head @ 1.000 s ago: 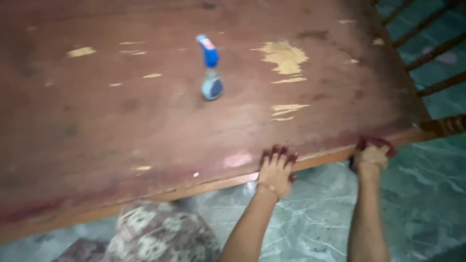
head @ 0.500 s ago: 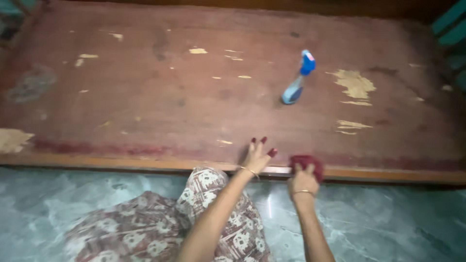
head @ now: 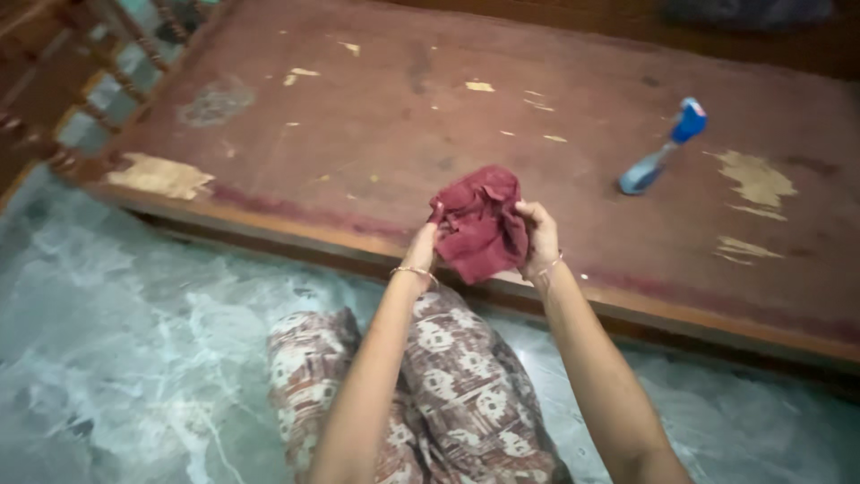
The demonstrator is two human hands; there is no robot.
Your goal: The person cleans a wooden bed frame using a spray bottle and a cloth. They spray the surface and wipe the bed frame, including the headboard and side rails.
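Note:
Both my hands hold a crumpled dark red cloth (head: 477,224) up in front of me, above the near edge of a worn reddish-brown wooden platform (head: 376,116). My left hand (head: 423,244) grips the cloth's left side and my right hand (head: 537,235) grips its right side. A blue spray bottle (head: 663,152) stands on the platform to the far right, well beyond my hands.
The platform's surface has pale patches of chipped paint (head: 161,175). A wooden railing with turned spindles (head: 90,72) borders it at the upper left. Green marbled floor (head: 134,341) lies below, and my patterned clothing (head: 439,385) covers my knees.
My hands left the platform's edge and lifted the red cloth, now held between both. The view swung left, so the spray bottle sits farther right.

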